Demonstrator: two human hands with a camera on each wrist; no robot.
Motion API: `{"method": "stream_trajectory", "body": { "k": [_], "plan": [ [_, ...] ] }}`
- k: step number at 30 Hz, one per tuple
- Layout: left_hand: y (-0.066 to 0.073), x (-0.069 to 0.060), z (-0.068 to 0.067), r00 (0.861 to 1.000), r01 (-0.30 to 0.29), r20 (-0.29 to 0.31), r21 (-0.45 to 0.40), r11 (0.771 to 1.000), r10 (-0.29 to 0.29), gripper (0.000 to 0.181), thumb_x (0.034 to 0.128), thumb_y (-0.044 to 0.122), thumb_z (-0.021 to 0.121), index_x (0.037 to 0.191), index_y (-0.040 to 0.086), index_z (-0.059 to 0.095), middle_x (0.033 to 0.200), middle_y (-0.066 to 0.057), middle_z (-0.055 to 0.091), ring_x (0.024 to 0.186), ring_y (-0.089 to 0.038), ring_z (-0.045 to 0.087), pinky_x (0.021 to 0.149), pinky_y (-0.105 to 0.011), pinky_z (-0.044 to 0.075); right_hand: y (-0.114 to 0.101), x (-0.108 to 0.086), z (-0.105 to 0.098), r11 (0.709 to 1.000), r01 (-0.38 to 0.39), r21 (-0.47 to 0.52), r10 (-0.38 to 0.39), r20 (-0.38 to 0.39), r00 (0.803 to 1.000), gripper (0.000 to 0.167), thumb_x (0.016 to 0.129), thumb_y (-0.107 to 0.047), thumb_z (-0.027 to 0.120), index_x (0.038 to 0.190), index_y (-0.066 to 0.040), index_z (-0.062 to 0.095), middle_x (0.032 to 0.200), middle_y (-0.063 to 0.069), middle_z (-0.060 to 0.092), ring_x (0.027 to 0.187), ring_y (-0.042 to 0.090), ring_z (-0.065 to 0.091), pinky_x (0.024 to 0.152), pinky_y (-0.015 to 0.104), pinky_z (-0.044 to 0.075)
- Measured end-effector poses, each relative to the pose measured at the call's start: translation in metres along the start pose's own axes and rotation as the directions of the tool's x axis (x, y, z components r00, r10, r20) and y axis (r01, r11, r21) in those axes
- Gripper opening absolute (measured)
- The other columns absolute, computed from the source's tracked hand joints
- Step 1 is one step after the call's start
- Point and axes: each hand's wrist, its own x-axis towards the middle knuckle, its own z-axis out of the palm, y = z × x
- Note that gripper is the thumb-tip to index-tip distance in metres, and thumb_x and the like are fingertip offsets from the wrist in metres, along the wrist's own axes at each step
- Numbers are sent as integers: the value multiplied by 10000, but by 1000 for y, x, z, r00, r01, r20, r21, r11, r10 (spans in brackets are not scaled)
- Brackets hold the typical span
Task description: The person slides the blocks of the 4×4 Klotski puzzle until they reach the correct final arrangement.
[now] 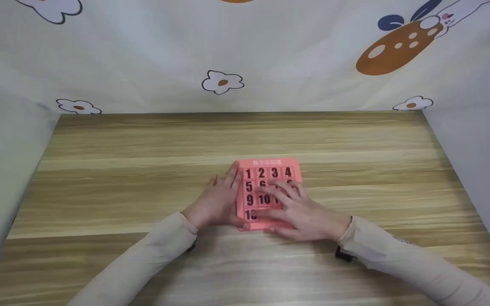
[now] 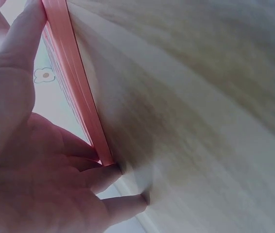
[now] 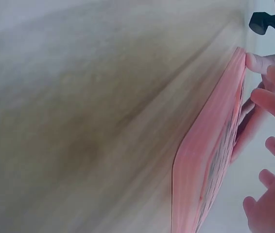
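A pink number slide puzzle (image 1: 264, 199) lies flat on the table, its black-numbered tiles facing up. At its left side, my left hand (image 1: 216, 205) holds the frame, thumb at the near corner and fingers by the far corner. The left wrist view shows the puzzle's pink side edge (image 2: 81, 92) between thumb and fingers. My right hand (image 1: 306, 214) is spread over the right part of the puzzle, covering several tiles. Its index fingertip is on the bottom-left tile, whose number is partly hidden. In the right wrist view the right fingers (image 3: 273, 104) reach over the tiles.
The wood-grain table (image 1: 134, 182) extends around the puzzle on all sides. Behind it hangs a pale cloth (image 1: 151, 55) printed with flowers and a carrot-like shape. Pale walls border the table left and right. Dark bands show at both wrists.
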Motion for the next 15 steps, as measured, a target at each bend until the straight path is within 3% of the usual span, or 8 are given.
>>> {"method": "stream_trajectory", "body": {
  "k": [11,15],
  "plan": [
    [1,0,-1,1000,0,5,6,1000,0,1343,623,603,812,1514,-64,60,1573,-217,-85,1452,-308,-18,1128,-578,108,-3,7,-1,1000,-18,-12,18,5,1000,361,946,-413,556,1228,-215,666,1524,103,305,1375,378,243,1053,655,203],
    [1,0,-1,1000,8,11,4,1000,-8,1351,618,605,810,1515,-59,49,1571,-213,-98,1451,-307,-30,1132,-568,93,2,1,-5,1000,-26,0,26,-31,999,321,940,-374,572,1184,-197,684,1504,124,334,1366,388,260,1042,668,220]
  ]
}}
